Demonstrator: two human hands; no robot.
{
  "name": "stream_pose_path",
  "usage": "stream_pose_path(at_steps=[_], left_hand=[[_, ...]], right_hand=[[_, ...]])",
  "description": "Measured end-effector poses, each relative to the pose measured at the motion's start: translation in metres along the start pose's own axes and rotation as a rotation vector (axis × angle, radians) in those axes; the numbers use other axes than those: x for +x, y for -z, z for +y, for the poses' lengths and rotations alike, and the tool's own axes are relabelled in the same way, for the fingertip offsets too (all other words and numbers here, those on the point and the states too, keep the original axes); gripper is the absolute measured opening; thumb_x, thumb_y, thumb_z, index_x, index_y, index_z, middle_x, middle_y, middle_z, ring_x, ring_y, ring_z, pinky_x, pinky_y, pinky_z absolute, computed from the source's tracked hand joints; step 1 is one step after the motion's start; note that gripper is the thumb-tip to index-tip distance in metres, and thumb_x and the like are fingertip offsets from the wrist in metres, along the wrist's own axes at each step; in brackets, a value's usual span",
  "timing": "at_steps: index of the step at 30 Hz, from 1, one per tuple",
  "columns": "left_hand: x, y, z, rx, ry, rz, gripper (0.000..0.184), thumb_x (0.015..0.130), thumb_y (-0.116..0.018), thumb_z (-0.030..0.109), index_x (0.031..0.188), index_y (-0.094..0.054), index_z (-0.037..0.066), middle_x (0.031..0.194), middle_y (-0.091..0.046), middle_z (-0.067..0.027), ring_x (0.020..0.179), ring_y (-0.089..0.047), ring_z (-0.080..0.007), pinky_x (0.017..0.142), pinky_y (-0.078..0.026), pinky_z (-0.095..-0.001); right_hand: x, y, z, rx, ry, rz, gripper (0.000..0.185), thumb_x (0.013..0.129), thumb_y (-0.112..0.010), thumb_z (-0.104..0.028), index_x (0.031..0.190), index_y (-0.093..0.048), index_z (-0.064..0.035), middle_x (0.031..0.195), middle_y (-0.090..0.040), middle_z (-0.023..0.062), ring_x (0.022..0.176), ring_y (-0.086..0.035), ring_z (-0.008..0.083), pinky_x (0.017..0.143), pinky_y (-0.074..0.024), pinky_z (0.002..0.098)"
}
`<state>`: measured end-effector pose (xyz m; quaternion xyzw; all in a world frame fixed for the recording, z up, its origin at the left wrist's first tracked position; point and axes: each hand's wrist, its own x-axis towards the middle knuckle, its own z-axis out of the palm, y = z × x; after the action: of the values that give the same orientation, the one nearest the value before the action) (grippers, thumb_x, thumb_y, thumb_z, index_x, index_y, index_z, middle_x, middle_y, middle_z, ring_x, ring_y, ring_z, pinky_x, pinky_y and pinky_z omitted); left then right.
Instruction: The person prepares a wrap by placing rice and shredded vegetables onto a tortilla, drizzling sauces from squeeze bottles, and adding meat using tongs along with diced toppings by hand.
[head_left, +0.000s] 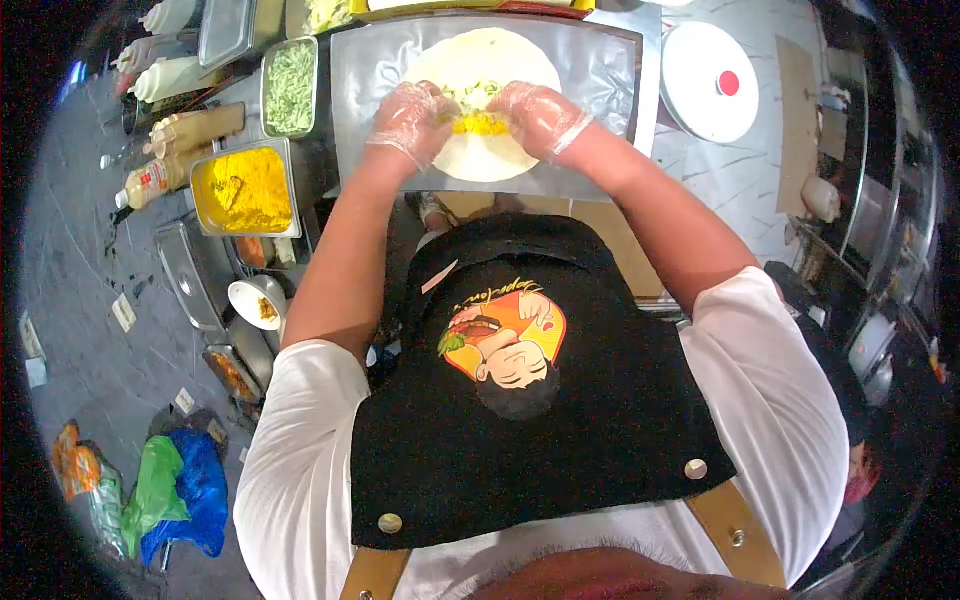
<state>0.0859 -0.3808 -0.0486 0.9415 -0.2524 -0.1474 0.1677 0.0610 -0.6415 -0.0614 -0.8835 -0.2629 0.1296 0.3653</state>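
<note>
A round pale flatbread [487, 160] lies on a sheet-covered work surface [350, 60]. Across its middle runs a filling of yellow and green pieces [480, 124]. My left hand [418, 122], in a clear plastic glove, is at the left end of the filling, its fingers bent inward over it. At the right end is my right hand [540, 118], gloved the same way, with fingers curled toward the filling. Both hands are over the flatbread; their fingertips are too small and glossy to show what they grip.
Left of the surface are a metal tray of shredded green vegetable [291, 88], a tray of yellow filling [247, 190], sauce bottles [165, 80] and a white bowl [258, 304]. To the right lies a round white lid [708, 84] with a red knob.
</note>
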Motion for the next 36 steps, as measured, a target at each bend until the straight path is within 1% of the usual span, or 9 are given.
stream_pose_path(at_steps=[5,7,11,16,23,26,29,34,36], left_hand=[[-0.003,-0.004,-0.011,-0.050,0.031,0.081,0.025,0.091,-0.071,0.027,0.110,-0.083,0.016,0.119,-0.075,-0.0113,0.113,-0.068,-0.0352,0.103,-0.054,-0.0467],[0.002,-0.003,-0.009,-0.093,-0.006,0.142,0.026,0.091,-0.072,0.028,0.112,-0.083,0.017,0.121,-0.074,-0.0117,0.114,-0.067,-0.0353,0.104,-0.053,-0.0467],[0.017,-0.011,0.007,-0.063,-0.136,0.110,0.026,0.090,-0.074,0.031,0.109,-0.083,0.016,0.126,-0.074,-0.0113,0.117,-0.067,-0.0348,0.105,-0.053,-0.0465],[0.017,-0.015,0.004,-0.086,-0.180,0.052,0.020,0.088,-0.079,0.024,0.102,-0.083,0.011,0.132,-0.073,-0.0095,0.123,-0.065,-0.0331,0.110,-0.050,-0.0445],[0.007,-0.015,-0.018,-0.201,-0.006,0.053,0.019,0.089,-0.079,0.022,0.101,-0.080,0.009,0.128,-0.074,-0.0112,0.125,-0.065,-0.0333,0.109,-0.051,-0.0438],[0.005,-0.020,-0.026,-0.239,-0.008,0.092,0.022,0.089,-0.078,0.022,0.106,-0.079,0.008,0.127,-0.074,-0.0118,0.124,-0.065,-0.0340,0.109,-0.051,-0.0444],[0.005,-0.025,-0.029,-0.250,-0.029,0.171,0.030,0.087,-0.077,0.023,0.114,-0.079,0.010,0.128,-0.074,-0.0112,0.123,-0.065,-0.0349,0.109,-0.051,-0.0452],[0.008,-0.028,-0.022,-0.192,-0.107,0.222,0.043,0.088,-0.076,0.027,0.128,-0.075,0.011,0.137,-0.070,-0.0123,0.128,-0.062,-0.0347,0.114,-0.047,-0.0445],[0.006,-0.020,-0.015,-0.118,-0.124,0.144,0.044,0.088,-0.075,0.027,0.129,-0.075,0.010,0.138,-0.070,-0.0128,0.129,-0.062,-0.0347,0.115,-0.047,-0.0446]], right_hand=[[0.002,0.002,0.008,0.024,-0.028,0.024,0.034,0.089,-0.065,-0.003,0.123,-0.072,-0.0034,0.124,-0.071,0.0198,0.120,-0.066,0.0394,0.107,-0.0529,0.0465],[-0.001,0.007,0.015,-0.061,0.088,0.055,0.036,0.088,-0.067,-0.004,0.124,-0.072,-0.0061,0.125,-0.071,0.0183,0.121,-0.066,0.0393,0.107,-0.0530,0.0473],[0.004,0.012,0.012,-0.146,0.257,0.072,0.036,0.085,-0.072,-0.004,0.120,-0.074,-0.0081,0.125,-0.073,0.0155,0.119,-0.067,0.0392,0.105,-0.0540,0.0483],[0.006,-0.006,0.036,-0.142,0.267,0.025,0.030,0.083,-0.072,-0.007,0.112,-0.074,-0.0039,0.124,-0.073,0.0181,0.115,-0.068,0.0411,0.101,-0.0555,0.0499],[-0.006,-0.015,0.043,-0.067,0.259,0.211,0.020,0.083,-0.071,0.000,0.103,-0.071,-0.0036,0.123,-0.072,0.0151,0.116,-0.068,0.0374,0.101,-0.0563,0.0461],[-0.013,-0.011,0.046,-0.045,0.232,0.114,0.028,0.084,-0.067,-0.004,0.112,-0.073,-0.0011,0.124,-0.073,0.0194,0.116,-0.068,0.0423,0.104,-0.0556,0.0481],[-0.015,-0.004,0.037,0.084,0.075,0.248,0.039,0.085,-0.065,-0.003,0.123,-0.071,-0.0011,0.135,-0.069,0.0219,0.125,-0.065,0.0429,0.111,-0.0525,0.0477],[-0.013,-0.015,0.037,0.046,0.108,0.090,0.051,0.087,-0.061,-0.003,0.138,-0.065,-0.0038,0.148,-0.061,0.0229,0.137,-0.059,0.0409,0.119,-0.0468,0.0467],[-0.014,-0.020,0.039,0.064,0.146,0.057,0.054,0.087,-0.060,-0.002,0.140,-0.063,-0.0045,0.150,-0.060,0.0222,0.139,-0.057,0.0398,0.120,-0.0457,0.0462]])
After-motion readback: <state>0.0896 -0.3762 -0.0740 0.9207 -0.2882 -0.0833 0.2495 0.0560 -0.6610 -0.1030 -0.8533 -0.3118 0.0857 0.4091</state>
